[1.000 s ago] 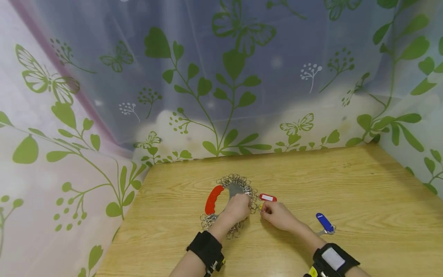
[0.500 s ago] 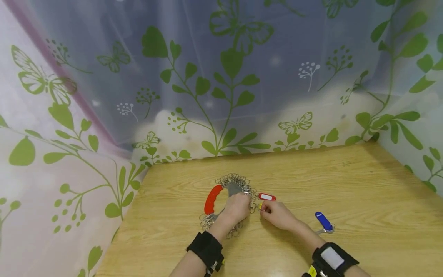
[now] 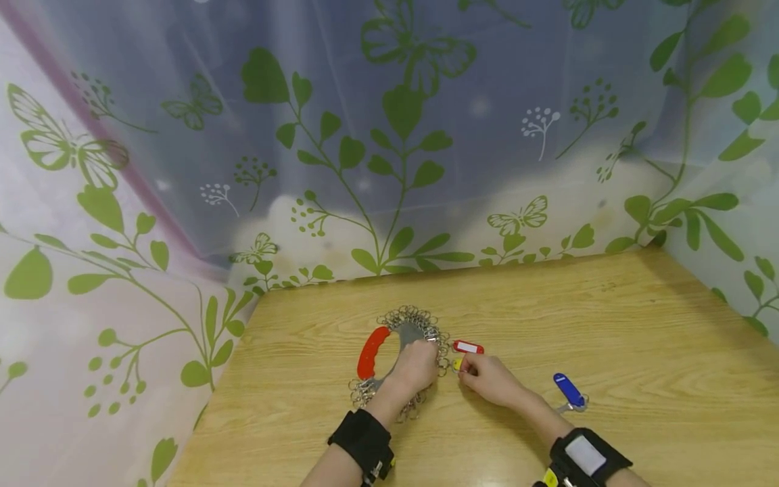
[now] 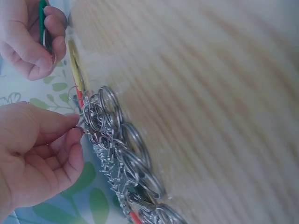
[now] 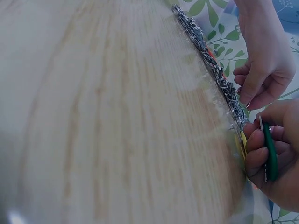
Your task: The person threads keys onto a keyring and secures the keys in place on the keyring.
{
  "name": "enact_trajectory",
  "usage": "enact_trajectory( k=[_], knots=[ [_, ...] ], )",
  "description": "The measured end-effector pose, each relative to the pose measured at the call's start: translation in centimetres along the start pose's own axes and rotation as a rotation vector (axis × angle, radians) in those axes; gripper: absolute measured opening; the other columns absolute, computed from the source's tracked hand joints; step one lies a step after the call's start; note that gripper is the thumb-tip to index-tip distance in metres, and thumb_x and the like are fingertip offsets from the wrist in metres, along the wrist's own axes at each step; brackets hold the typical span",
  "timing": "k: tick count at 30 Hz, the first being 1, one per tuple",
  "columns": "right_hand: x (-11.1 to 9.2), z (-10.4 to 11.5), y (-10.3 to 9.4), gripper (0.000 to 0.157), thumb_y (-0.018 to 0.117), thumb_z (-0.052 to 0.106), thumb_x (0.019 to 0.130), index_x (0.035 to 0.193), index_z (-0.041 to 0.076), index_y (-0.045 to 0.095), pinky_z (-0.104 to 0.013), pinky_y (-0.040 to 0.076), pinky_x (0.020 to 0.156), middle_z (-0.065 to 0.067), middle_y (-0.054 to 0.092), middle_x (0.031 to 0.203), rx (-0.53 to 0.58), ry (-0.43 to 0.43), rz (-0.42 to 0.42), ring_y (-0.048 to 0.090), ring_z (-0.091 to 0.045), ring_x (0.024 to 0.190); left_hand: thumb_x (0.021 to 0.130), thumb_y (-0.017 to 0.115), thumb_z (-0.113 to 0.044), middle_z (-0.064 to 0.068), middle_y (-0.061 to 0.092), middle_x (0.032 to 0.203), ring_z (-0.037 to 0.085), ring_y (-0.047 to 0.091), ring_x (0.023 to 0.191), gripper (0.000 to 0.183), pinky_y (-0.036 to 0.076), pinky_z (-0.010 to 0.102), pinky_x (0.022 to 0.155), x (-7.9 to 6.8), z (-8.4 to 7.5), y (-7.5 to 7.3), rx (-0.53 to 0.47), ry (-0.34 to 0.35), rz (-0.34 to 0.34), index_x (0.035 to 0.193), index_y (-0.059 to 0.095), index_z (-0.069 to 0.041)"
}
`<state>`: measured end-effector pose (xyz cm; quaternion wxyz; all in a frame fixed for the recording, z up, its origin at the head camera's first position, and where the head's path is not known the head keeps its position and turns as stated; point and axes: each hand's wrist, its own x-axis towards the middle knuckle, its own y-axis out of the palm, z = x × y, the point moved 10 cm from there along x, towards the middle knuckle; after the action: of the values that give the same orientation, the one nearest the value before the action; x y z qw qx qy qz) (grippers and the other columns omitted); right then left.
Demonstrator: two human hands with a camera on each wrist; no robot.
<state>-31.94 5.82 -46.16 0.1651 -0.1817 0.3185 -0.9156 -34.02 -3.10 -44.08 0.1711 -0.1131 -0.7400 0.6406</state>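
Note:
A large metal key holder with a red handle (image 3: 372,353) lies on the table, its rim hung with many small steel split rings (image 4: 133,154). Over its right side, my left hand (image 3: 416,365) pinches one of the rings between thumb and fingertip, also seen close up in the left wrist view. My right hand (image 3: 491,380) is just to the right of it, fingers curled round a green key tag (image 5: 270,151) that is hidden in the head view. Right at its fingertips a yellow key tag (image 3: 457,364) lies by the rings, and a red key tag (image 3: 468,347) lies just behind.
A blue key tag (image 3: 569,389) with a key lies on the wooden table (image 3: 608,325), right of my right hand. Cloth with a green leaf and butterfly print (image 3: 341,169) hangs along the back and sides of the table.
Both hands stay almost where they were, with the same grips. The head view has shifted slightly, and a little more of the yellow tag shows.

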Motion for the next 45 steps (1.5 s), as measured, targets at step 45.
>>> enact_trajectory(
  k=[45],
  knots=[
    [1.5,0.8,-1.6,0.01,0.059,0.005,0.086,0.077,0.008,0.057,-0.024,0.037,0.053,0.005,0.052,0.067,0.016,-0.004,-0.056,0.043,-0.009,0.058,0.077,0.054,0.006,-0.006,0.015,0.048,0.008,0.013,0.042,0.045,0.017,0.022,0.041,-0.4,2.7,0.0,-0.407,-0.184,0.069,0.047,0.029,-0.015]
  ],
)
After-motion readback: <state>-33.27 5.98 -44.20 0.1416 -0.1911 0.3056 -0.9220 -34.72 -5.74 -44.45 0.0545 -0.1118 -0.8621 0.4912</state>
